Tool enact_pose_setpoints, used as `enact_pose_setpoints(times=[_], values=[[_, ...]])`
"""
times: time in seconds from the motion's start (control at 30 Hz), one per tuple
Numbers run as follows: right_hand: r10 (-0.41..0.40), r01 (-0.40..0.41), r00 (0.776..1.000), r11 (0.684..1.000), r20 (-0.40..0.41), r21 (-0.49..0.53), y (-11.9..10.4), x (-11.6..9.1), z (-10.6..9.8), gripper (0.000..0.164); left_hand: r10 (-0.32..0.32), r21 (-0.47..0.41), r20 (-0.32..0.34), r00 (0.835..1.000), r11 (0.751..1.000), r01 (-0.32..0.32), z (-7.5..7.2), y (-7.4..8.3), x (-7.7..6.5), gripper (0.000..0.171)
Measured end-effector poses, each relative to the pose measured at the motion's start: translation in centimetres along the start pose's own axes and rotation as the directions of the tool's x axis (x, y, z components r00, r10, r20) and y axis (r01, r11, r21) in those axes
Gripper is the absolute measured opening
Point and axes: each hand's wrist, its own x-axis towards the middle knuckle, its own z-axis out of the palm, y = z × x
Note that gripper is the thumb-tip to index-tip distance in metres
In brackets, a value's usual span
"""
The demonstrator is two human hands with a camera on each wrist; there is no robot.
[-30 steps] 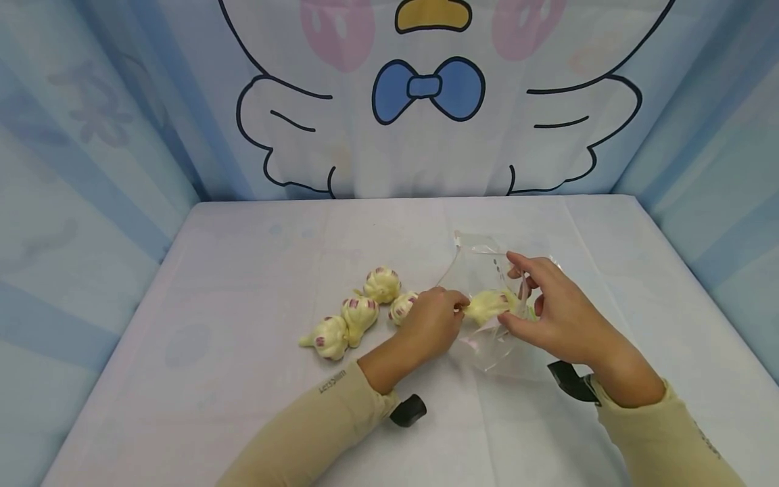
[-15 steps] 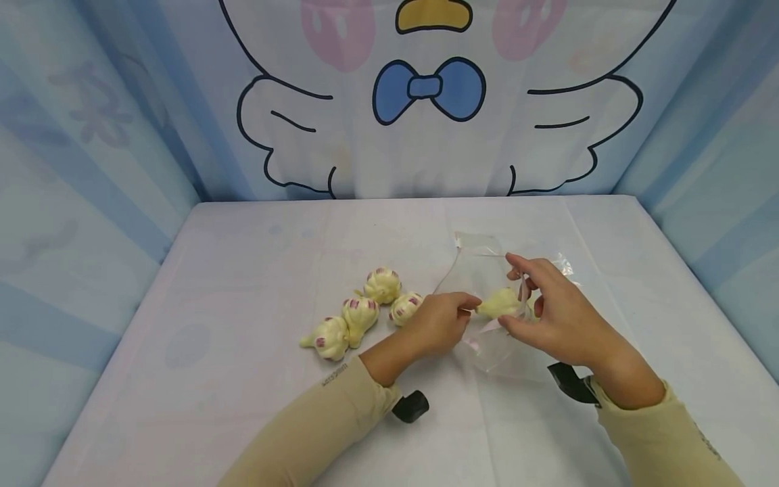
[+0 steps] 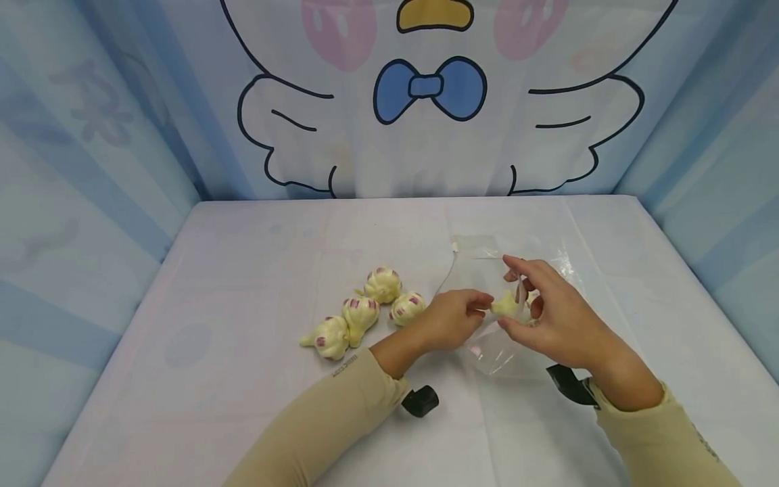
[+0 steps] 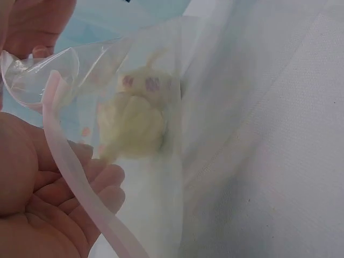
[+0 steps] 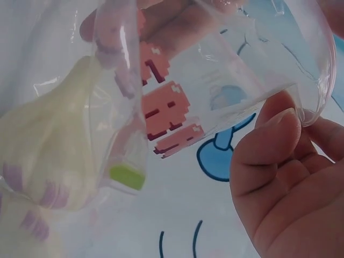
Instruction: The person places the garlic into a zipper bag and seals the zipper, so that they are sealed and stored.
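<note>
My left hand (image 3: 459,318) reaches into the mouth of a clear plastic zip bag (image 3: 471,274), fingers loosely extended. In the left wrist view its fingertips lie right at the stem of a pale garlic bulb (image 4: 134,126) inside the bag. My right hand (image 3: 556,314) holds the bag's mouth apart, with thumb and fingers at its edge; the right wrist view shows the thumb (image 5: 279,129) pinching the film. Also inside, a second garlic bulb (image 4: 148,83) with purple marks sits behind the first. The right hand partly hides the bag's contents in the head view.
Several garlic bulbs lie left of the bag, among them a left one (image 3: 331,337), a far one (image 3: 382,284) and one close to my left wrist (image 3: 406,308). A white cloth covers the table (image 3: 243,257); a printed curtain (image 3: 426,155) stands behind.
My left hand has moved right, deeper into the bag, with the garlic bulb going in ahead of it. Its fingers have loosened from the stem. The right hand stays almost still.
</note>
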Motion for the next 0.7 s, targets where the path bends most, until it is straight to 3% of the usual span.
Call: enact_pose_setpoints(times=[0.4, 0.7], values=[[-0.011, 0.011, 1.0, 1.0, -0.014, 0.0, 0.3, 0.0, -0.2, 0.081, -0.027, -0.102, -0.023, 0.999, 0.994, 0.024, -1.0, -0.1, -1.1, 0.036], [0.018, -0.018, 1.0, 1.0, 0.001, -0.003, 0.3, 0.1, -0.2, 0.08, -0.04, -0.067, -0.034, 0.999, 0.997, 0.038, -2.9, 0.0, -3.1, 0.041]])
